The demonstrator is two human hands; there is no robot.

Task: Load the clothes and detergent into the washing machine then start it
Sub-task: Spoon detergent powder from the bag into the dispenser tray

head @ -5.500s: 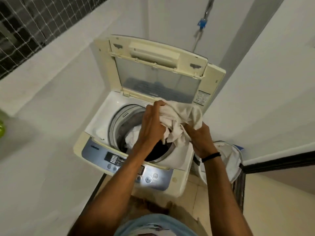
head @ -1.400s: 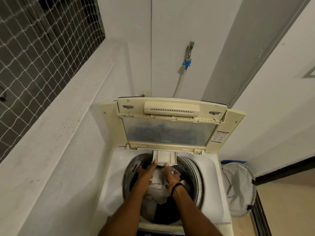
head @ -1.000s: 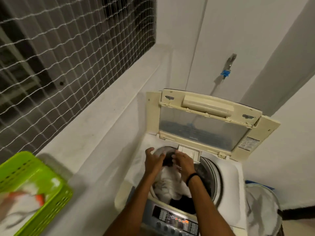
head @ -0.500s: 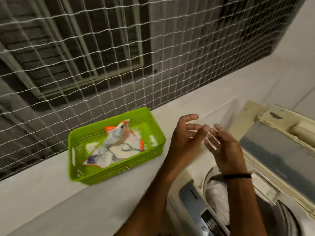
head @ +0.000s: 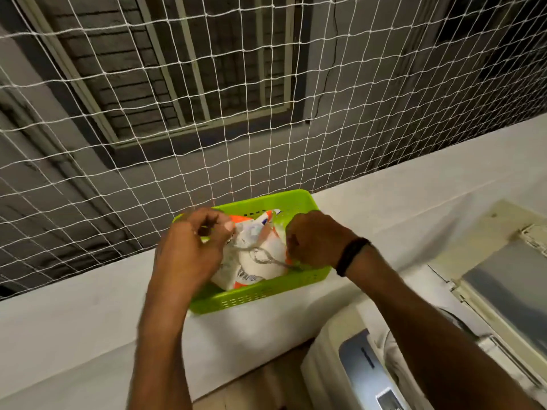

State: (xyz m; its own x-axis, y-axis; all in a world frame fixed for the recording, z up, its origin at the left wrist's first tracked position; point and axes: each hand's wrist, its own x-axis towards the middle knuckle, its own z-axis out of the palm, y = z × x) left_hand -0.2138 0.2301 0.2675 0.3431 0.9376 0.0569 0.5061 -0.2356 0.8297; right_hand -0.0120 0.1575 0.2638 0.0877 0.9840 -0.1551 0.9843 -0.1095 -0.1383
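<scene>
A white and orange detergent bag (head: 254, 258) lies in a green plastic basket (head: 260, 294) on a white ledge. My left hand (head: 192, 247) pinches the bag's top left part with curled fingers. My right hand (head: 313, 241), with a black wristband, grips the bag's right side. The washing machine (head: 349, 371) stands at the lower right with its lid (head: 503, 279) raised. A bit of white cloth (head: 390, 350) shows inside its drum.
The white ledge (head: 88, 315) runs from lower left to upper right. A white net (head: 207, 113) closes the opening behind it, with a dark wall and window beyond. A strip of tiled floor (head: 254, 389) shows below the ledge.
Both hands left the drum and swung left to the green basket. Half a second ago they were open in the air; now they hold the detergent bag.
</scene>
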